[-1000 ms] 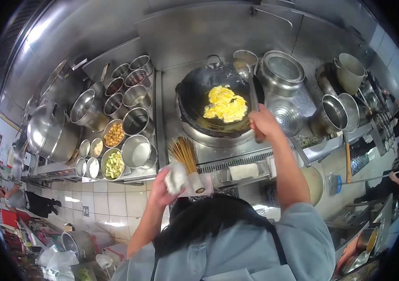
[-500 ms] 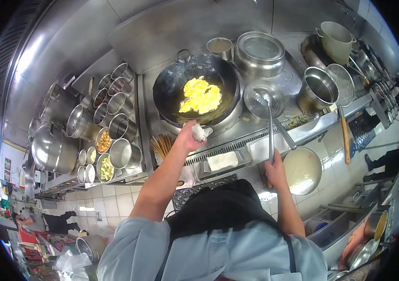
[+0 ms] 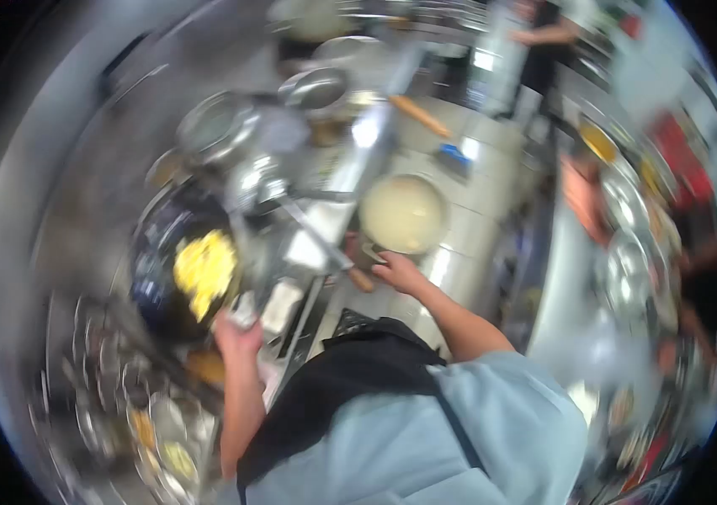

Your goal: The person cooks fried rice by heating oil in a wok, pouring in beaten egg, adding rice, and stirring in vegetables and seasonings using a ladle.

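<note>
The picture is smeared by motion. My left hand (image 3: 239, 330) is closed around a crumpled white cloth (image 3: 243, 310), close to the near rim of a black wok (image 3: 152, 273). Yellow scrambled egg (image 3: 205, 268) lies in the wok. My right hand (image 3: 399, 271) is at the loop handle of a round pot (image 3: 405, 214) full of pale, cloudy liquid. Blur hides whether its fingers grip that handle. Just left of this hand, a long-handled ladle (image 3: 316, 236) lies with its wooden end toward me and its head over a blurred metal strainer.
A folded white cloth (image 3: 281, 305) sits on the stove's front edge. Blurred metal pots (image 3: 215, 124) stand farther along the stove. Containers of ingredients (image 3: 175, 459) are at lower left. A tiled floor (image 3: 480, 210) runs to the right, with another person (image 3: 541, 55) at the far end.
My view has swung to the right. My right hand has let go of the ladle and moved to the pot of pale liquid. The white cloth is still in my left hand.
</note>
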